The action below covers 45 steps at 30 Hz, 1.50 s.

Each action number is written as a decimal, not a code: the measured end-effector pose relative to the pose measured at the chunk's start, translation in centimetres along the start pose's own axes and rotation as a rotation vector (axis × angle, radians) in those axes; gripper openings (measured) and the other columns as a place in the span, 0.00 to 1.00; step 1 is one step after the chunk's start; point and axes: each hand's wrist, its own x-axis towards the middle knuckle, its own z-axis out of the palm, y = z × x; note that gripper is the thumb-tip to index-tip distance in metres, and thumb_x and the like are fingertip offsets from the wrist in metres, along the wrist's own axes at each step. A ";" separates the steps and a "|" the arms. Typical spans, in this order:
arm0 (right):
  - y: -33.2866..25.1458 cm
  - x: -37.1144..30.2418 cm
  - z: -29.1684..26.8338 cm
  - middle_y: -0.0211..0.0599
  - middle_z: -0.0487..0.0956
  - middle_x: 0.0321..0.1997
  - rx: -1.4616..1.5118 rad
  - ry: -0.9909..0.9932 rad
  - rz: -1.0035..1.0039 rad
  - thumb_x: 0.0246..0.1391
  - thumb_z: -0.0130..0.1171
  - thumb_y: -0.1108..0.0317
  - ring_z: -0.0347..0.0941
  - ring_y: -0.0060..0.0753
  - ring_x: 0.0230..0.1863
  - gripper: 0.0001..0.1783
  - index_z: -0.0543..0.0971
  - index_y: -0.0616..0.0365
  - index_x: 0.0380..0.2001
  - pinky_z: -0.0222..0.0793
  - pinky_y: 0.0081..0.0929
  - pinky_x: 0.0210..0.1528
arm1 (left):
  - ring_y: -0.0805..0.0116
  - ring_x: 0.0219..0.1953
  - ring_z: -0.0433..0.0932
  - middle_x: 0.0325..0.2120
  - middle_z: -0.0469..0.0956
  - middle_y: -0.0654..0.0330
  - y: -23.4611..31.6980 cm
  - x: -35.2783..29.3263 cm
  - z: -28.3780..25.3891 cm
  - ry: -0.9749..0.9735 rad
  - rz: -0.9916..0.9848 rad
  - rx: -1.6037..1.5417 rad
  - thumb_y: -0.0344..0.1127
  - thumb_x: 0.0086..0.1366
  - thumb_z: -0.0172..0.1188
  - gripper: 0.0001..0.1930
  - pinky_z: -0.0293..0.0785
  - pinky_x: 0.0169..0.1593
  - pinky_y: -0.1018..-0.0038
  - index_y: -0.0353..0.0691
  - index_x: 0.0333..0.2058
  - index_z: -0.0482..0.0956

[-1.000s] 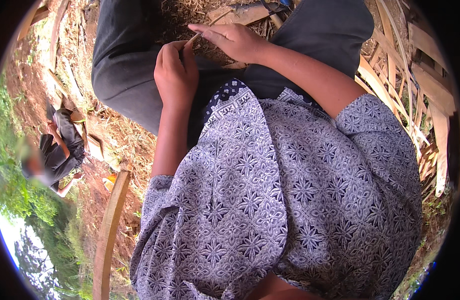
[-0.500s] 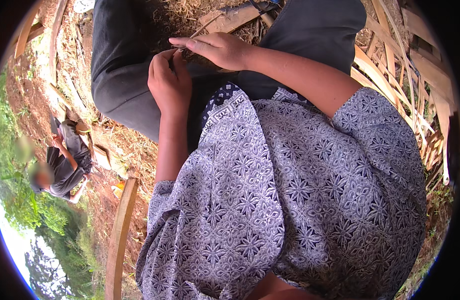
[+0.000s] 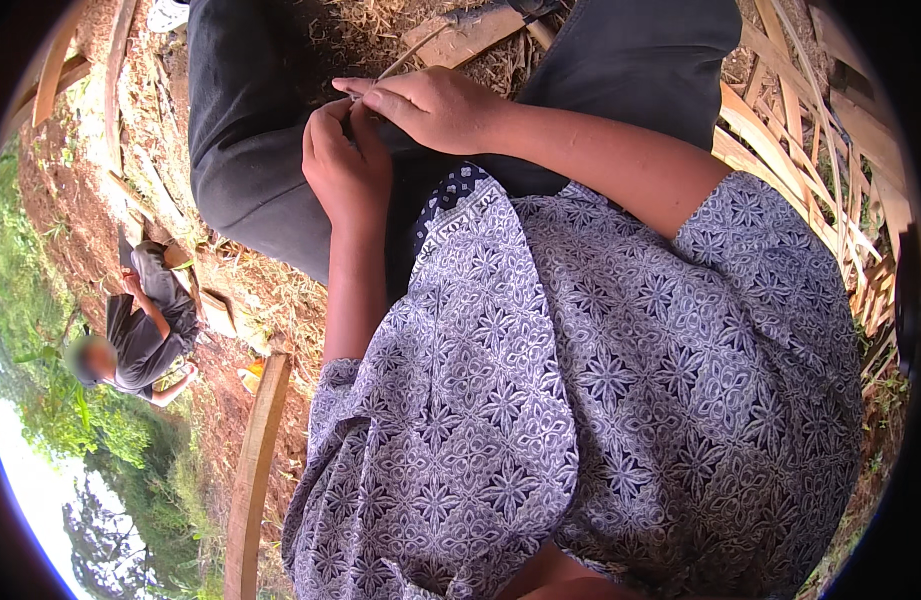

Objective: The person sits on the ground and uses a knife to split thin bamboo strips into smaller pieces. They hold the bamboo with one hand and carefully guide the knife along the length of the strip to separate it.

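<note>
My hands meet above my lap at the top of the view. My left hand point(image 3: 346, 160) is closed, its thumb and fingertips pinched at a small greyish bit that I cannot make out. My right hand point(image 3: 445, 108) lies across from the right, fingers pressed together over the same spot, its fingertips just above the left ones. A thin wooden stick point(image 3: 412, 52) runs from between the right fingers up and to the right; its lower end is hidden in the hands. Dark trousers point(image 3: 250, 150) cover my spread legs around them.
Beyond my hands a flat piece of wood point(image 3: 470, 38) lies among shavings. Split wooden strips point(image 3: 780, 150) are heaped at the right. A long board point(image 3: 255, 470) stands out at the lower left. Farther left, another person point(image 3: 145, 320) in dark clothes sits on the reddish ground.
The whole scene has shifted slightly to the right. My hands stay together with the stick between them; the right fingers have moved a little. The other person's pose looks slightly different.
</note>
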 end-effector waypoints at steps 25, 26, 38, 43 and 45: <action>2.6 -0.2 -2.3 0.48 0.85 0.48 -0.032 -0.046 0.146 0.76 0.32 0.52 0.83 0.44 0.48 0.27 0.75 0.44 0.66 0.76 0.39 0.55 | 0.60 0.32 0.84 0.27 0.84 0.58 0.4 -0.1 0.0 0.000 -0.022 -0.093 0.31 0.68 0.64 0.04 0.78 0.37 0.67 0.38 0.36 0.81; 7.8 0.5 -2.4 0.48 0.85 0.48 -0.081 -0.017 0.276 0.76 0.32 0.52 0.82 0.45 0.48 0.27 0.75 0.44 0.66 0.75 0.39 0.56 | 0.60 0.32 0.84 0.28 0.84 0.57 0.7 -0.1 -0.2 -0.028 -0.032 -0.098 0.31 0.68 0.63 0.04 0.78 0.37 0.67 0.37 0.36 0.81; 2.4 2.0 -1.8 0.46 0.86 0.44 -0.124 -0.039 0.266 0.75 0.35 0.49 0.83 0.44 0.48 0.27 0.76 0.41 0.65 0.75 0.41 0.55 | 0.57 0.31 0.83 0.27 0.82 0.56 -0.3 0.4 -0.3 -0.010 -0.012 -0.050 0.29 0.68 0.63 0.03 0.78 0.36 0.64 0.36 0.36 0.79; 8.2 2.2 -2.7 0.52 0.85 0.46 -0.010 -0.003 0.404 0.74 0.35 0.46 0.81 0.52 0.51 0.29 0.79 0.46 0.61 0.72 0.44 0.58 | 0.57 0.31 0.84 0.28 0.83 0.55 0.1 0.5 -0.3 -0.036 -0.067 -0.093 0.29 0.68 0.63 0.03 0.78 0.36 0.64 0.36 0.36 0.80; 10.4 2.7 -1.1 0.49 0.85 0.44 0.062 -0.104 0.427 0.75 0.37 0.46 0.82 0.46 0.49 0.28 0.76 0.43 0.65 0.74 0.40 0.55 | 0.57 0.31 0.83 0.28 0.83 0.55 -0.2 0.7 -0.3 -0.049 -0.065 -0.089 0.29 0.68 0.63 0.03 0.78 0.36 0.65 0.36 0.36 0.80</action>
